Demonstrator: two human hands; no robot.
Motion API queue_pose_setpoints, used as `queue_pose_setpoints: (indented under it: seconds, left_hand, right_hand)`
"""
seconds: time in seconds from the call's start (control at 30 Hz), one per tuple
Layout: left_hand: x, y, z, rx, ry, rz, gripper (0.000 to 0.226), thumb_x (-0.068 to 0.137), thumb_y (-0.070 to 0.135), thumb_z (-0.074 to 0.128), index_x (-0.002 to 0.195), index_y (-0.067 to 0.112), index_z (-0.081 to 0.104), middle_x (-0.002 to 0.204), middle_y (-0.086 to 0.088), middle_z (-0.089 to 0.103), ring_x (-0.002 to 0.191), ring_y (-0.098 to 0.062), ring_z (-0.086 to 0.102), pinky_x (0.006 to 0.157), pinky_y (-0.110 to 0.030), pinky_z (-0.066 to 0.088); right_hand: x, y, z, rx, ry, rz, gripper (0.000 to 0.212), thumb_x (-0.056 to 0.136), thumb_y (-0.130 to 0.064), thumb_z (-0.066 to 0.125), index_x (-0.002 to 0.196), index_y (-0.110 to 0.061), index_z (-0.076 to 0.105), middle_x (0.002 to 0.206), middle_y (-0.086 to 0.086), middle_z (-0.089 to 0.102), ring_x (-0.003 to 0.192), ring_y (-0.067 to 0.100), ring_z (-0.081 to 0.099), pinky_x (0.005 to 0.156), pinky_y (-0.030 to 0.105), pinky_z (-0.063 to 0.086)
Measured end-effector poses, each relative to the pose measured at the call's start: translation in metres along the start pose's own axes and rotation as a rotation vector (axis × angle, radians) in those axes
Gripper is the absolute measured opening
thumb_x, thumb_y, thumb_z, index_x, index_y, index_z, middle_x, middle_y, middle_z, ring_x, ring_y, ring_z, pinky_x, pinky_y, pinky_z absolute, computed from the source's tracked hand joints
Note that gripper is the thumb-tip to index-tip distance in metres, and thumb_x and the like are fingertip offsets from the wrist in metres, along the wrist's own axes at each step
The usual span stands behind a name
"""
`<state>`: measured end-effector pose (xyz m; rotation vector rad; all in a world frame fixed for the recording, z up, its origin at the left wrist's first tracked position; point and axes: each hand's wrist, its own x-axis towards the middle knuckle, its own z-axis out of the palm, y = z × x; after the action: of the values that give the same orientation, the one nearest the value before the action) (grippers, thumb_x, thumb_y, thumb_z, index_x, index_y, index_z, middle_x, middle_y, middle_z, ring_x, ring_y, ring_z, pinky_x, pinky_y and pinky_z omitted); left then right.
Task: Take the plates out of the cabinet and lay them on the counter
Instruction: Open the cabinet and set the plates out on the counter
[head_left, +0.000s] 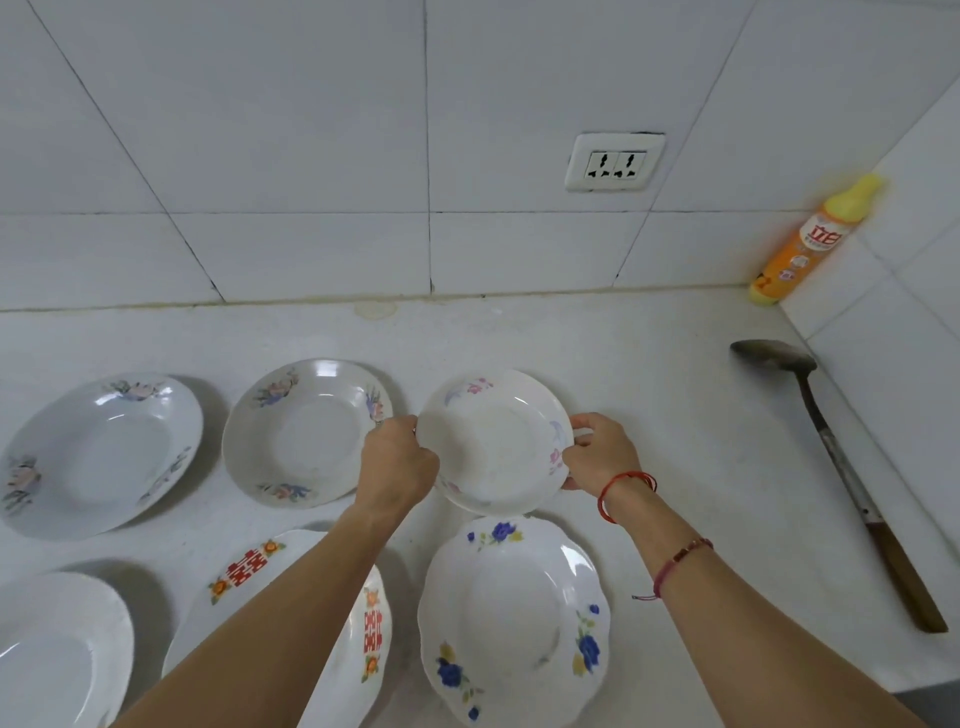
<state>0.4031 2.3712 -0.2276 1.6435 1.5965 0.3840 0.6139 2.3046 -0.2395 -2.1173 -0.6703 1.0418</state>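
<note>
Covering most of the red-lettered plate (244, 571) is the left forearm, and a plain white plate (52, 649) is cut off bottom-left. Left hand (397, 462) and right hand (602, 457) both pinch opposite rims of the pink-flowered plate (498, 441) over the counter (649, 415), can't tell if it's touching down.

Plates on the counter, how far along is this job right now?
Five plates already lie on the counter, among them the blue-flower plate and the red-emblem plate. In hand: the left hand and right hand grip a pink-flower plate by opposite rims, at the back row's right end. The cabinet is out of view, so what's left is unknown.
</note>
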Motion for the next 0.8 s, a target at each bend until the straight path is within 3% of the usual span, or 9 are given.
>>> queue_pose_setpoints:
  seconds: [0.07, 0.23, 0.37, 0.57, 0.7, 0.8]
  left_hand:
    - [0.009, 0.001, 0.004, 0.017, 0.002, 0.002, 0.028, 0.071, -0.011, 0.045, 0.058, 0.014, 0.048, 0.056, 0.000, 0.049, 0.051, -0.014, 0.045, 0.044, -0.019, 0.033]
    - [0.027, -0.002, 0.011, 0.060, 0.018, 0.028, 0.023, 0.068, -0.012, 0.041, 0.062, 0.007, 0.052, 0.055, -0.002, 0.048, 0.051, -0.016, 0.042, 0.045, -0.023, 0.032]
    - [0.037, -0.005, 0.017, 0.092, 0.033, 0.047, 0.026, 0.072, -0.011, 0.044, 0.082, 0.000, 0.066, 0.069, -0.009, 0.061, 0.064, -0.025, 0.056, 0.055, -0.029, 0.045]
    - [0.044, -0.010, 0.024, 0.156, 0.054, 0.070, 0.032, 0.080, -0.009, 0.050, 0.104, 0.000, 0.069, 0.095, -0.016, 0.070, 0.085, -0.032, 0.065, 0.073, -0.037, 0.056]
    - [0.045, -0.011, 0.026, 0.164, 0.062, 0.084, 0.032, 0.079, -0.010, 0.049, 0.100, 0.000, 0.070, 0.092, -0.017, 0.070, 0.082, -0.034, 0.065, 0.075, -0.044, 0.059]
    - [0.045, -0.012, 0.026, 0.161, 0.070, 0.082, 0.031, 0.079, -0.011, 0.049, 0.099, 0.000, 0.070, 0.090, -0.015, 0.069, 0.081, -0.033, 0.064, 0.074, -0.043, 0.059]
  right_hand:
    - [0.013, 0.000, 0.006, -0.045, -0.003, -0.023, 0.034, 0.079, 0.001, 0.064, 0.106, -0.019, 0.060, 0.105, 0.011, 0.069, 0.094, 0.032, 0.068, 0.074, 0.050, 0.061]
    - [0.032, 0.002, 0.015, -0.114, -0.013, -0.057, 0.030, 0.079, 0.002, 0.065, 0.100, -0.020, 0.063, 0.099, 0.008, 0.070, 0.094, 0.030, 0.068, 0.076, 0.049, 0.061]
    - [0.040, 0.005, 0.019, -0.133, -0.014, -0.080, 0.027, 0.082, 0.000, 0.067, 0.104, -0.016, 0.066, 0.095, 0.004, 0.068, 0.095, 0.029, 0.067, 0.078, 0.049, 0.061]
    - [0.046, 0.010, 0.025, -0.119, -0.027, -0.087, 0.028, 0.084, 0.000, 0.064, 0.103, -0.019, 0.068, 0.100, 0.007, 0.074, 0.095, 0.028, 0.069, 0.077, 0.048, 0.062]
    - [0.044, 0.010, 0.026, -0.084, -0.011, -0.089, 0.034, 0.087, 0.002, 0.061, 0.114, -0.018, 0.068, 0.102, 0.003, 0.072, 0.100, 0.027, 0.067, 0.081, 0.049, 0.061]
    - [0.043, 0.008, 0.024, -0.084, -0.006, -0.096, 0.036, 0.087, 0.006, 0.057, 0.109, -0.020, 0.069, 0.082, -0.010, 0.066, 0.098, 0.027, 0.068, 0.081, 0.048, 0.061]
